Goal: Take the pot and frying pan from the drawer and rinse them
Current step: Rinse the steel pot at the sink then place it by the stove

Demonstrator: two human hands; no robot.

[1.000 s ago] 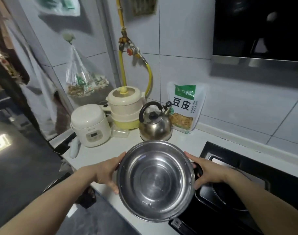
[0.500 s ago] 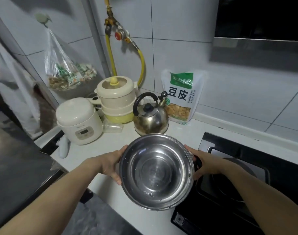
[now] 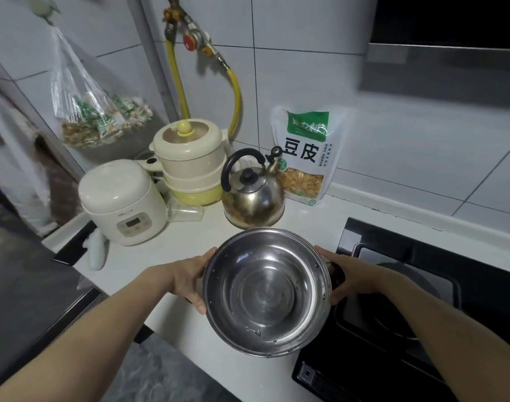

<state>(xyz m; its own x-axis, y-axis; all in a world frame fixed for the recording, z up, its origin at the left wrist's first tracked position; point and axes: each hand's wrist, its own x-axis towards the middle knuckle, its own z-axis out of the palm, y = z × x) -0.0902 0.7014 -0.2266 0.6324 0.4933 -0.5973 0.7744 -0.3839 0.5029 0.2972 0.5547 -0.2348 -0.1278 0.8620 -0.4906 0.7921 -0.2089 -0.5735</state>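
Note:
A round stainless-steel pot (image 3: 267, 291) is held over the white counter, its mouth tipped toward me, a few water drops inside. My left hand (image 3: 190, 278) grips its left side, fingers curled round the rim. My right hand (image 3: 345, 275) grips its right side at a black handle. No frying pan can be made out; a dark round shape lies on the black stove under my right arm.
Behind the pot stand a metal kettle (image 3: 252, 195), a cream steamer (image 3: 190, 163), a white rice cooker (image 3: 123, 201) and a food bag (image 3: 304, 155). A black stove (image 3: 422, 329) fills the right. The white counter (image 3: 172, 242) ends at left above dark floor.
The pot has moved forward over the counter toward the kettle, and my view has tilted down and closer. Both hands keep their grip.

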